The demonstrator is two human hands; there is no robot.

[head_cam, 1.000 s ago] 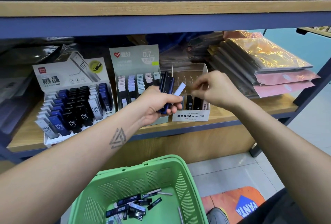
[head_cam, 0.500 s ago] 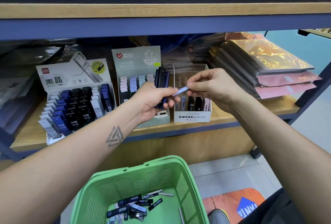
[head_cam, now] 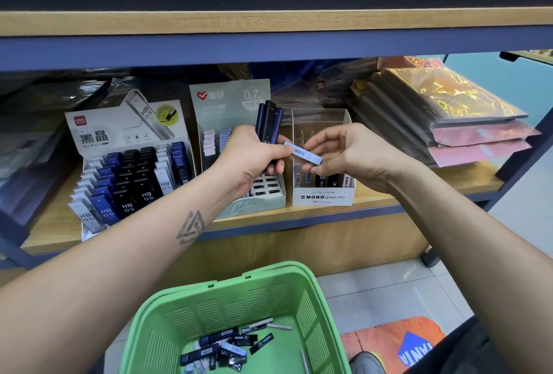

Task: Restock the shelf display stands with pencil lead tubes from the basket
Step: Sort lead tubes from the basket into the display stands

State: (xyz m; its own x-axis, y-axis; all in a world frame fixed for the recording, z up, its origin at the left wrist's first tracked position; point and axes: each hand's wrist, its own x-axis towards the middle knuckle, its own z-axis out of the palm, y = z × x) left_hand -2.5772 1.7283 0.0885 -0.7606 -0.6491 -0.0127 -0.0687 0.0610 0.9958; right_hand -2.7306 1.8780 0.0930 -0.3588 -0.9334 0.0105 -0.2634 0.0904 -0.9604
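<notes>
Centrally, both hands meet in front of the wooden shelf (head_cam: 374, 200). Left hand (head_cam: 251, 161) curled tight round a bunch of dark lead tubes (head_cam: 268, 122), which stand upright above the fist. Right hand (head_cam: 344, 152) pinches a pale blue tube (head_cam: 302, 152) with a barcode label; the tube lies slanted between the two hands, its left end touching the left thumb, its right end under the right fingertips. Just behind and below the right hand: MONO graph stand (head_cam: 323, 197), white base with a clear wall, a few tubes standing in its near row. Left of it, partly hidden by the left hand, a pale green 0.7 stand (head_cam: 230, 98). Further left, a white HB 0.5 stand (head_cam: 128, 176) packed with black, blue and white tubes. Near edge of view, below the forearms, a green basket (head_cam: 311, 302) with loose tubes (head_cam: 221, 349) scattered on its floor. Far right of the shelf: stacked foil packets (head_cam: 449, 110).
</notes>
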